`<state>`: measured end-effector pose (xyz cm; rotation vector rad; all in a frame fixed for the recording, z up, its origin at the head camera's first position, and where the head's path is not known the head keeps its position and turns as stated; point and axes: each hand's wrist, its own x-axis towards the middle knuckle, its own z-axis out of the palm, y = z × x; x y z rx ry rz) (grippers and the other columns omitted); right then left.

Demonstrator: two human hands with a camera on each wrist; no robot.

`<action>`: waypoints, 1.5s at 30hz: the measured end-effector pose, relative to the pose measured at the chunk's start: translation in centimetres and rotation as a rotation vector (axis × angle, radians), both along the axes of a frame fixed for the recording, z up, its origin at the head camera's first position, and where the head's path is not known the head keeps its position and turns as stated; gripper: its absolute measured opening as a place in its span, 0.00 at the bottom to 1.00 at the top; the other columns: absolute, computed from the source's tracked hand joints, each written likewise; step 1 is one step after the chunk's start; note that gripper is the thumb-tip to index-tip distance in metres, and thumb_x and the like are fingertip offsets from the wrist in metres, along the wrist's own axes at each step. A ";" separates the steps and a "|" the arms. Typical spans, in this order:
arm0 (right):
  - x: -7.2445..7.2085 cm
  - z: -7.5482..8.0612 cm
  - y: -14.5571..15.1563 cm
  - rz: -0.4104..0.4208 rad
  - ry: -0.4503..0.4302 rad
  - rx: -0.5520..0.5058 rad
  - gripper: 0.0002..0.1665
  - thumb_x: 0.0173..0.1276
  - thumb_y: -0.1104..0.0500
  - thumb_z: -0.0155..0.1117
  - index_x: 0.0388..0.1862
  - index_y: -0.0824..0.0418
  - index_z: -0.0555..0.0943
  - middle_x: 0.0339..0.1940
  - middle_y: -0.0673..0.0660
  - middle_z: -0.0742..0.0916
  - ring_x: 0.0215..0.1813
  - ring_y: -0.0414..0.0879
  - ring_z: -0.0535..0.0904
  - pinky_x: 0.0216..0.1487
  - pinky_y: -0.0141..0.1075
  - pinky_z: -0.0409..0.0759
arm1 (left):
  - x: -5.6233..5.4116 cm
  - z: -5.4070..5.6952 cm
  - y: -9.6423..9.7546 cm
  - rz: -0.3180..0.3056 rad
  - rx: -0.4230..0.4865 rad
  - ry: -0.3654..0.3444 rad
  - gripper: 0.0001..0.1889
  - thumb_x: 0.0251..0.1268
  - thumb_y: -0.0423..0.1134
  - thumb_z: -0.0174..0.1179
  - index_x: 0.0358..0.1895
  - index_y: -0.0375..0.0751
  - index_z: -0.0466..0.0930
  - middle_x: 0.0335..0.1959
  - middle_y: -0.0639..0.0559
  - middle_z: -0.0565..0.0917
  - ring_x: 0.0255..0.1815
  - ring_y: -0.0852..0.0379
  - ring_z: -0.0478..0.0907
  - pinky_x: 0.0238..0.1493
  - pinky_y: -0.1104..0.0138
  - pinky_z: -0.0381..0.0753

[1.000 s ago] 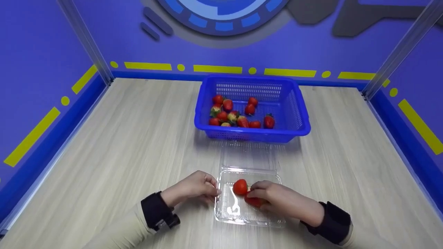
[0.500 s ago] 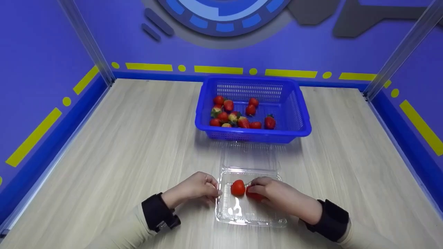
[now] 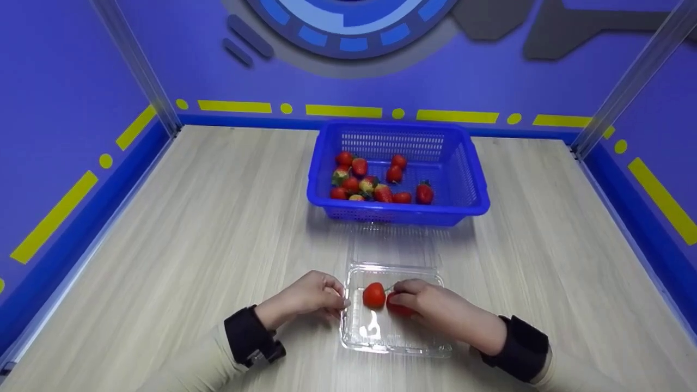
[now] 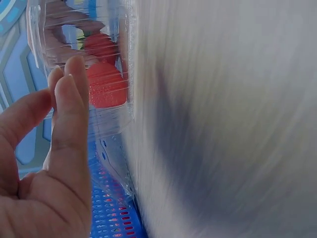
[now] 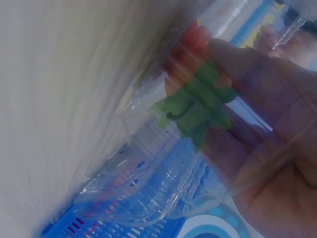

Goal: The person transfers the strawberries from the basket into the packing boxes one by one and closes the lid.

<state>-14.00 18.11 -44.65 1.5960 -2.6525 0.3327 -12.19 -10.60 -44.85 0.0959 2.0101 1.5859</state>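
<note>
A clear plastic clamshell box (image 3: 370,345) lies opened on the table, its lid (image 3: 392,247) folded back toward the blue basket. My left hand (image 3: 307,294) pinches the box's left rim between thumb and fingertips. Inside the box, one red strawberry (image 3: 374,295) sits near the middle. Beside it, my right hand (image 3: 435,305) reaches in and holds a second strawberry (image 3: 399,306), mostly covered by the fingers. The right wrist view shows this held strawberry's green leaves (image 5: 198,104) through the clear wall, between thumb and fingers.
Behind the box stands a blue plastic basket (image 3: 463,209) with several strawberries (image 3: 359,166), most of them on its left side. Blue panels (image 3: 239,81) border the wooden table (image 3: 228,207) at the back and both sides.
The strawberry in the middle of the box has shifted slightly left, and the one in my right hand has turned a little. My left hand has stayed at the rim.
</note>
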 end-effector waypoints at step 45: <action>-9.8 21.9 2.9 -0.178 0.058 -0.162 0.22 0.66 0.66 0.72 0.59 0.66 0.83 0.58 0.68 0.86 0.61 0.65 0.82 0.62 0.59 0.82 | -11.3 20.4 -4.2 0.204 -0.379 0.581 0.28 0.76 0.41 0.59 0.75 0.38 0.69 0.70 0.37 0.78 0.72 0.45 0.76 0.73 0.55 0.76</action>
